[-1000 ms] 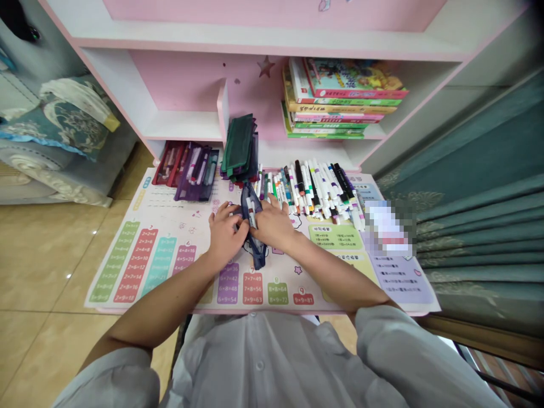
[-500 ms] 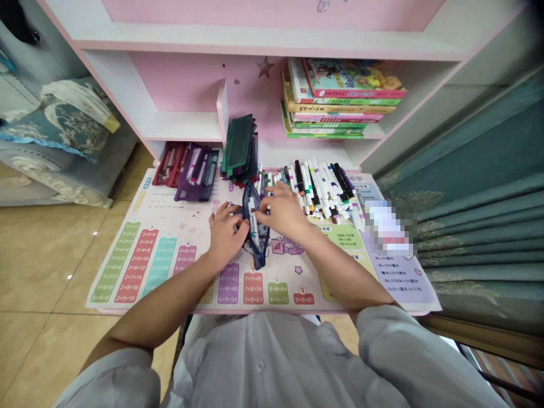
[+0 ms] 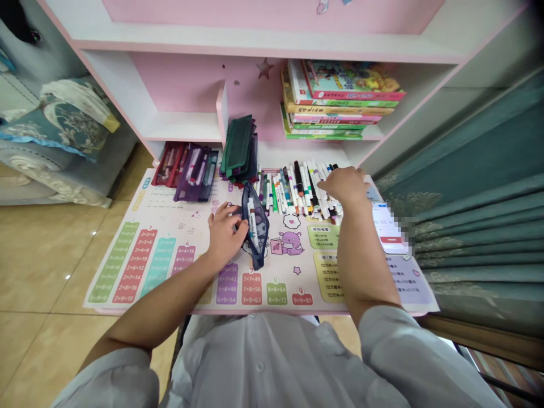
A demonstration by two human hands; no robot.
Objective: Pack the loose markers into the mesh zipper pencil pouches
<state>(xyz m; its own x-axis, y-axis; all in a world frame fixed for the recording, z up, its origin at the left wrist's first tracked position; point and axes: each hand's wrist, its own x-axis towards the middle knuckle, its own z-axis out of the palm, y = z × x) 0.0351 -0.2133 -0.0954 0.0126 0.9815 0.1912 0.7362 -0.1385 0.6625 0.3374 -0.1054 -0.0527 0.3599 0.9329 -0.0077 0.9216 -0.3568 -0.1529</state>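
My left hand [image 3: 227, 233] grips the left edge of a dark blue mesh pencil pouch [image 3: 266, 229] between thumb and fingers. The pouch lies on the desk with its mouth spread, and a white marker [image 3: 252, 218] shows inside it. Over the right end of a heap of markers [image 3: 308, 187], my right hand [image 3: 349, 186] reaches down with thumb and fingers apart. Its fingertips are partly hidden behind the hand, and no marker shows in its grasp. Most markers in the heap are white with coloured ends; a few are black.
Behind the pouch, flat green and purple mesh pouches [image 3: 238, 147] are stacked. Filled red and purple pouches [image 3: 193, 173] lie at the back left. A phone [image 3: 389, 229] rests on the right. Stacked books [image 3: 335, 107] sit on the shelf above the desk mat [image 3: 187, 226].
My right hand has left the pouch and moved right, over the far end of the marker heap. My left hand stays at the pouch's edge.
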